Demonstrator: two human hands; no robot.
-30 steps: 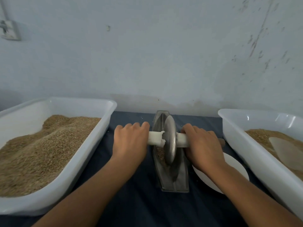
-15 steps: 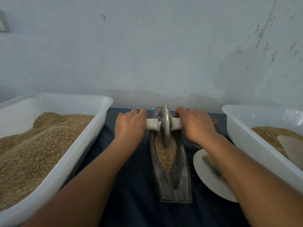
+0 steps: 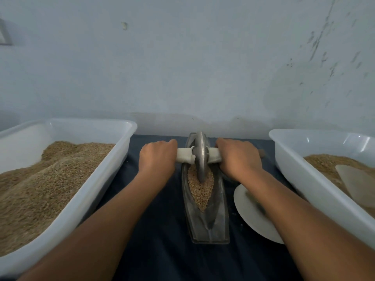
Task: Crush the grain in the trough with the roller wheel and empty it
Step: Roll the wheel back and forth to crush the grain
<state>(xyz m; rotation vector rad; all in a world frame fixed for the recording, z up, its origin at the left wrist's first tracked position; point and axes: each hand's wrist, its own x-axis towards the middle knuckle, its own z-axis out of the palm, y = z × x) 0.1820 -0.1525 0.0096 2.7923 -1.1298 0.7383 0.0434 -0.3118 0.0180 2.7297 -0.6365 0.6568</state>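
On the far left of the dark-cloth table (image 3: 160,250) sits a white tub (image 3: 85,191), heaped with brown grain that slopes up toward its back corner. Just beside its right wall comes the person's left hand (image 3: 157,157), knuckles up, fingers curled down over the left end of a white-wrapped axle (image 3: 183,156). That axle runs through the roller wheel (image 3: 200,157), a grey metal disc standing on edge at the far end of the trough (image 3: 207,216). The trough is a long, narrow metal boat lying straight away from the person, between the two forearms. Inside it lies a leaf-shaped bed of grain (image 3: 200,191), and the wheel's lower rim is sunk into the far part of that bed; the near end of the trough shows bare metal. Right of the wheel, the right hand (image 3: 238,158) grips the other end of the axle in the same overhand way. Under the right forearm lies a white plate (image 3: 249,218), touching or nearly touching the trough's side, with something dark and blurred on it. At the far right stands a second white tub (image 3: 304,175), holding grain and a pale flat scoop (image 3: 357,183).
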